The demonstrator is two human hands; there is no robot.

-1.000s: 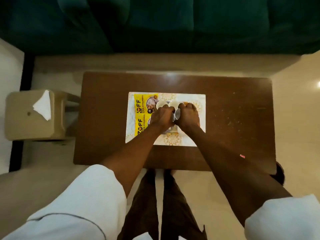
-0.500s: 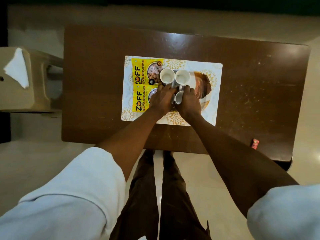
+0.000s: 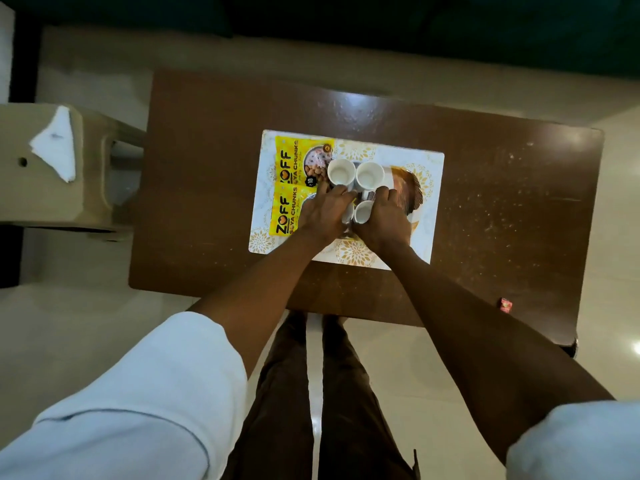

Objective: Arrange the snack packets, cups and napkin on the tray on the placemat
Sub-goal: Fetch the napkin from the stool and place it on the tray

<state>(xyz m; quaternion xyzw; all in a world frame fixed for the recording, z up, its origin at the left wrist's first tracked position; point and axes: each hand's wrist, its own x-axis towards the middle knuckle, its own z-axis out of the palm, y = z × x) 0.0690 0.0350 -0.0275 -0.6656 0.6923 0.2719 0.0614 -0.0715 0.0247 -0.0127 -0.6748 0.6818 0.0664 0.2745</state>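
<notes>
Dark brown wood makes up the counter [image 3: 207,188], which stands on a pale glossy floor with a dark green sofa along its far side. A white placemat [image 3: 427,216] with gold floral prints lies near the middle of the counter, closer to its near edge than its far one. On the placemat sits a brown tray [image 3: 410,188], mostly covered; only its right rim shows clearly. Two yellow soya chunks packets [image 3: 291,188] lie side by side along the placemat's left edge, and whether they rest on the tray cannot be told. Two white cups [image 3: 341,172] stand upright and touching each other at the far side of the tray, both empty inside. A third white cup [image 3: 362,213] sits just nearer, between the two hands. The left hand [image 3: 323,213] has its grip curled around something white beside that cup, though what it is remains hidden. The right hand [image 3: 382,221] has its grip wrapped against the third cup's right side, fingers bent over the tray.

Open counter runs wide on the left and right of the placemat, with a narrower strip at the near edge. A small red object [image 3: 505,304] lies near the counter's near right corner. Left of the counter stands a beige plastic stool [image 3: 45,199] carrying a white napkin [image 3: 57,147], well apart from the tray.
</notes>
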